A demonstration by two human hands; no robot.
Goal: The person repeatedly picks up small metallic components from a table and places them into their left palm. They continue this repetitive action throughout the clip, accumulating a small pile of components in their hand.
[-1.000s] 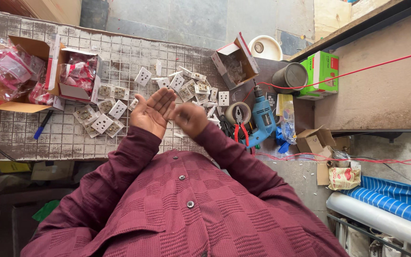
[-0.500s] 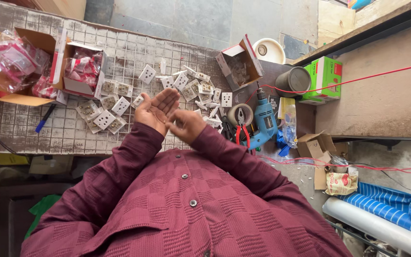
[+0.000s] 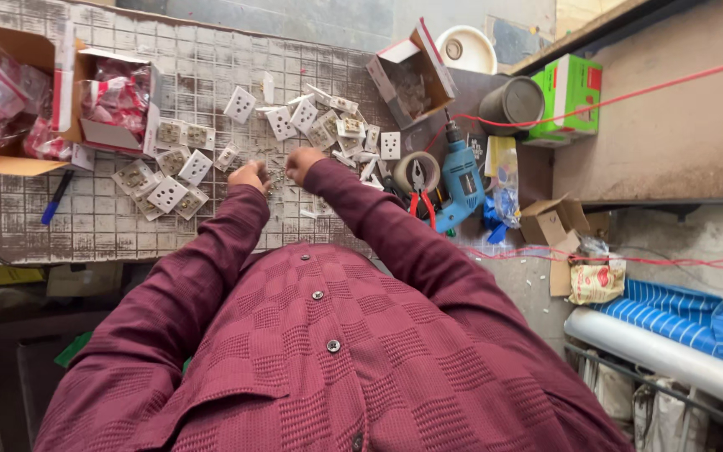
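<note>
While both hands (image 3: pixel 276 170) curl shut, contents unclear, white socket plates (image 3: pixel 167 193) lie scattered.

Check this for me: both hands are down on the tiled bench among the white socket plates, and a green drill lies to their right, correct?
Not quite: the head view shows the drill is blue, not green. It does lie right of both hands, left and right, among the white socket plates on the tiled bench.

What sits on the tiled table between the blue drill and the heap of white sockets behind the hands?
In the head view, a tape roll with red-handled pliers on it lies between the blue drill and the white sockets.
</note>
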